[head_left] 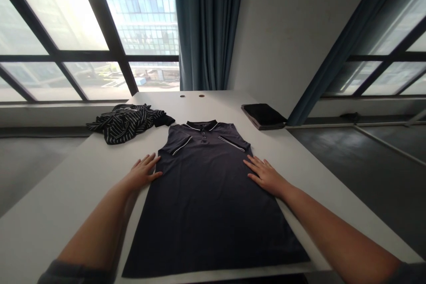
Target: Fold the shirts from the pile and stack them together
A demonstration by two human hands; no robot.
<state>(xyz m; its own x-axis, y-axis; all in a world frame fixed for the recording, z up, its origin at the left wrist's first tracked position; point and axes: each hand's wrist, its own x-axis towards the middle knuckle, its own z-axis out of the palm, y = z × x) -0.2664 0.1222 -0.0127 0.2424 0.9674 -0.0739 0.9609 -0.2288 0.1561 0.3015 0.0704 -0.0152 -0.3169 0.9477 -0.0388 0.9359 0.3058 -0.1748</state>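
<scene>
A dark polo shirt (pixel 206 186) with white trim lies flat and face up on the white table (pixel 60 195), collar pointing away from me. My left hand (pixel 143 171) rests flat at the shirt's left edge, just below the sleeve, with its fingers spread. On the other side, my right hand (pixel 264 174) lies flat on the shirt's right edge below the right sleeve, fingers stretched out. Neither hand holds anything.
A crumpled black-and-white striped garment (pixel 128 122) lies at the table's far left. A folded dark garment (pixel 264 115) sits at the far right corner. Two round holes (pixel 192 96) mark the table's back edge. Windows and teal curtains (pixel 208 26) stand behind.
</scene>
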